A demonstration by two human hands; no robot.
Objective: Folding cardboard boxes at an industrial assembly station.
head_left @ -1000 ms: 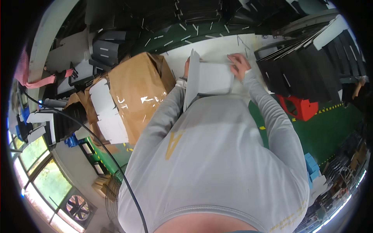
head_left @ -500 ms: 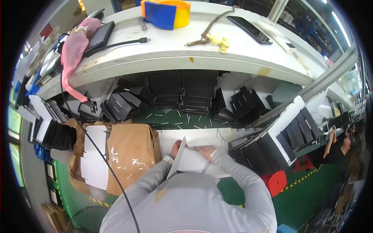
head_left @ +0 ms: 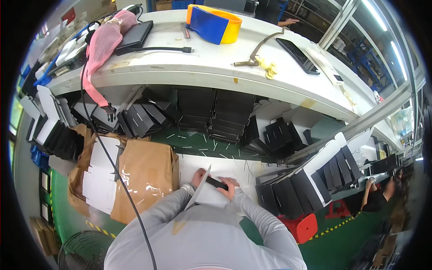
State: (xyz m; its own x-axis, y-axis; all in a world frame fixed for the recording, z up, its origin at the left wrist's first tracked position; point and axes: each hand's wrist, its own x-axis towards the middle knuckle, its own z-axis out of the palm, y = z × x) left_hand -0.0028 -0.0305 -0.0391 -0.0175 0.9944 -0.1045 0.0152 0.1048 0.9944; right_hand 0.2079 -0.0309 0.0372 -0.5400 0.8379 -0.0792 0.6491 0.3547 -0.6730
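In front of my body lies a partly folded cardboard box point(head_left: 211, 196), white inside, with one side panel standing up and a black flap point(head_left: 216, 182) turned over at its far side. My left hand point(head_left: 197, 177) grips the upright panel from its left; some of its fingers are hidden behind the panel. On the right, my right hand point(head_left: 230, 187) is closed over the end of the black flap, thumb on the near side. Beneath the box is a white work surface point(head_left: 186, 163).
Brown paper point(head_left: 150, 157) wraps white sheets on the left. Black folded boxes point(head_left: 294, 193) lean at the right, with more stacked boxes point(head_left: 231, 110) under the shelf point(head_left: 180, 69). A black cable point(head_left: 118, 173) hangs across the left side. A red stool point(head_left: 307, 227) stands at lower right.
The black flap now shows folded up between my hands. My right hand has gone from lying flat on the white panel to gripping that flap. The whole view has shifted slightly.
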